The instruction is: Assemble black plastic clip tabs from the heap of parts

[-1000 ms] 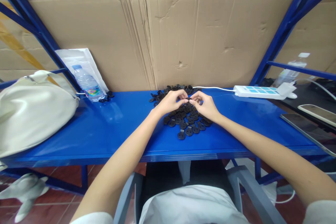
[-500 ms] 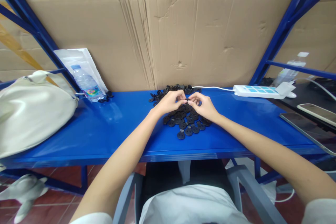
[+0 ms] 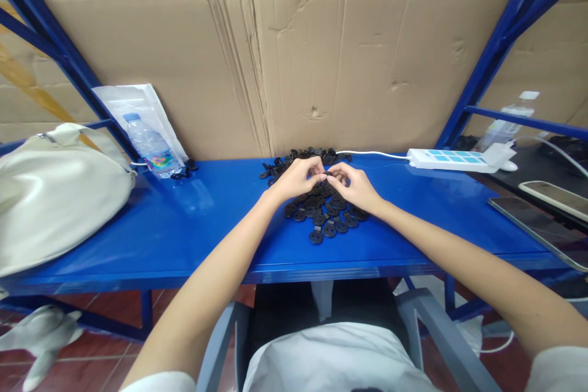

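Observation:
My left hand [image 3: 301, 178] and my right hand [image 3: 353, 186] meet over a pile of small black parts on the blue table. Between their fingertips is a small black part [image 3: 327, 175], mostly covered by the fingers. Both hands are closed in a pinch on it. Below them lie flat round black pieces [image 3: 316, 218] with small holes and a short tab each. Behind the hands a looser heap of black parts [image 3: 312, 153] reaches toward the cardboard.
A cream bag [image 3: 64, 196] and a plastic bottle [image 3: 151, 146] stand at the left. On the right are a white power strip [image 3: 448, 160] with its cable, and phones [image 3: 542, 226]. Blue posts and a cardboard wall [image 3: 367, 61] border the blue table [image 3: 193, 233].
Hardly anything differs. My fingertips have shifted very slightly on the small black part, and the view has moved a little.

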`<state>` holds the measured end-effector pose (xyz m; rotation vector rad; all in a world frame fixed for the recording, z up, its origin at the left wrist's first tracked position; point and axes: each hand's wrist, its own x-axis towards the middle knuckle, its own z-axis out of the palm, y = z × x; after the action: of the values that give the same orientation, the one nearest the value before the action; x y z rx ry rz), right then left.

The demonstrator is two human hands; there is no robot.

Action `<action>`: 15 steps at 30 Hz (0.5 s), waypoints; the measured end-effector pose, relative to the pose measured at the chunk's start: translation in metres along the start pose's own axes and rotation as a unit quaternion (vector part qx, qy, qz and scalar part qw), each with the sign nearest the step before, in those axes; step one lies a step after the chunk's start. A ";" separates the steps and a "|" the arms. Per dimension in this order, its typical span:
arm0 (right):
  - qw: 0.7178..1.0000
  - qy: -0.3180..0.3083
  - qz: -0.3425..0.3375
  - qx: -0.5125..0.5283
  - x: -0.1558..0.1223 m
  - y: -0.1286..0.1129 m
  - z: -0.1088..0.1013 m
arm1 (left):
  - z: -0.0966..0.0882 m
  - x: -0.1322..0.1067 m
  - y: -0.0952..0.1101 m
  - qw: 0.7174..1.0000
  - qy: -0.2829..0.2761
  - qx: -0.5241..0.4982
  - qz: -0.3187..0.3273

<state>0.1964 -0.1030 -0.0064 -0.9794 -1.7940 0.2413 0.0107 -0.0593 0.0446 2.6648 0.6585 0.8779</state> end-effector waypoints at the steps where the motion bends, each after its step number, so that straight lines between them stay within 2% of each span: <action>1: 1.000 0.001 -0.003 0.000 0.000 0.000 0.000 | 0.000 0.000 0.000 1.000 0.001 -0.002 0.000; 11: 0.999 0.014 -0.026 -0.016 0.000 0.000 -0.002 | 0.002 0.000 -0.001 1.000 -0.009 -0.001 -0.003; 15: 0.999 0.018 -0.026 -0.027 0.001 0.002 -0.002 | 0.004 -0.001 -0.003 0.998 -0.042 0.049 0.002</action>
<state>0.1993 -0.1020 -0.0061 -0.9677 -1.7994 0.1431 0.0112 -0.0581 0.0400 2.7730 0.6926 0.7475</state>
